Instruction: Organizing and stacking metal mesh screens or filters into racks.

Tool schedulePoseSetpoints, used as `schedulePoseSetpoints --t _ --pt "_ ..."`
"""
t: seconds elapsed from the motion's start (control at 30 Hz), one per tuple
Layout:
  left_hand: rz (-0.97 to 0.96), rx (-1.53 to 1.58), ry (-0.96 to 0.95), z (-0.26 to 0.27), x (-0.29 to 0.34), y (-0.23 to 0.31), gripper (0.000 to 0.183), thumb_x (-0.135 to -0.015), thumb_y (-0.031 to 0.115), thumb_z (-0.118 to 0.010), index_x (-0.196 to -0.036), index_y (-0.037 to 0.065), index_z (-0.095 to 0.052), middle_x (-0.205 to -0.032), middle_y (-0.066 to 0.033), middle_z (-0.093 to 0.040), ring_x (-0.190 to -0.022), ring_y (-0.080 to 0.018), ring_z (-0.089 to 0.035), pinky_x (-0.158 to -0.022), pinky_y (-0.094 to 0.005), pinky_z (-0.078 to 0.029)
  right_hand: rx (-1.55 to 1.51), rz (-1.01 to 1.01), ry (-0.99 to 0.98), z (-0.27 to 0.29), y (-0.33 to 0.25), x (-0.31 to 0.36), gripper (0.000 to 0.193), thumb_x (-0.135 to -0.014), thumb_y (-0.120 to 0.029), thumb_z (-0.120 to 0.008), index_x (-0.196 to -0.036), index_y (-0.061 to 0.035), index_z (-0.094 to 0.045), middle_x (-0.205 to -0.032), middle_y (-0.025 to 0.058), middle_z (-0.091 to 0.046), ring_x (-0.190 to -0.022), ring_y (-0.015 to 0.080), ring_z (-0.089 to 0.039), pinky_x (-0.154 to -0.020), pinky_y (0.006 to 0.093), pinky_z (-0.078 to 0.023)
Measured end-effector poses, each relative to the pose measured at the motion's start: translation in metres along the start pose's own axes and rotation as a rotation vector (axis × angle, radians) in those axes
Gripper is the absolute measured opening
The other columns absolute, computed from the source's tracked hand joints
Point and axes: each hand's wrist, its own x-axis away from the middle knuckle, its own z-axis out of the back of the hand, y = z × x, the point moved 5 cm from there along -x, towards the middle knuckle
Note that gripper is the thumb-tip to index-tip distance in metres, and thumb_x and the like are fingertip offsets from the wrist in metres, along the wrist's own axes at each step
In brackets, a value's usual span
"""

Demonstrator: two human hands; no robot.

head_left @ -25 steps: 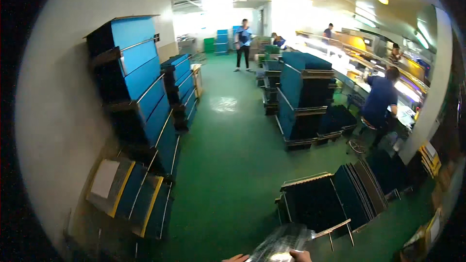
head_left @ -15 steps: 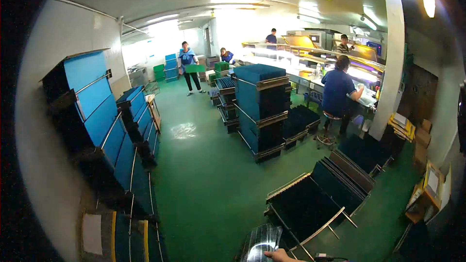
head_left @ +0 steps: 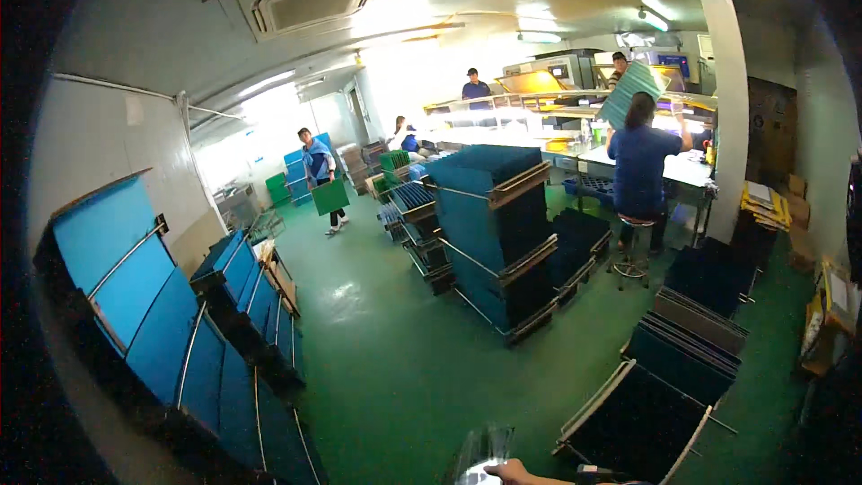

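Green floor is crossed with a clear sheet (head_left: 480, 456) carried; fingers (head_left: 514, 470) look closed on it, grip uncertain; setting-down awaits.

You hold 1 clear, glossy plastic sheet (head_left: 480, 456) at the bottom edge of the view. It stands tilted, catching bright glare, over the green floor just left of a dark tray stack, its lower end out of frame.

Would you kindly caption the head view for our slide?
A hand grips a clear shiny plastic sheet above the green workshop floor, beside tall blue tray stacks.
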Motion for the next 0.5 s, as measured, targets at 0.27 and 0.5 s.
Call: schedulePoseSetpoints --t 0.27,0.5 --pt "0.026 -0.036 0.064 0.065 -0.157 -0.116 0.036 -0.076 0.011 -0.049 -0.110 -0.001 -0.053 -0.105 -0.0239 -0.055 -0.087 -0.0368 -0.057 -0.074 -0.0390 -0.047 0.108 -0.061 0.093 -0.075 -0.024 -0.207 0.019 -0.072 -0.014 -0.067 -0.076 0.0043 -0.063 -0.066 0.0044 -0.059 -0.058 0.0127 -0.053 -0.049 0.0289 -0.042" --pt "-0.064 0.077 0.082 0.109 -0.324 -0.265 0.034 -0.078 0.014 -0.048 -0.106 -0.004 -0.054 -0.103 -0.0254 -0.056 -0.092 -0.0394 -0.055 -0.082 -0.0406 -0.044 0.134 -0.324 0.218 -0.163 -0.162 -0.367 0.039 -0.072 -0.030 -0.070 -0.063 0.0063 -0.059 -0.059 0.0044 -0.052 -0.049 0.0125 -0.042 -0.042 0.0339 -0.031"
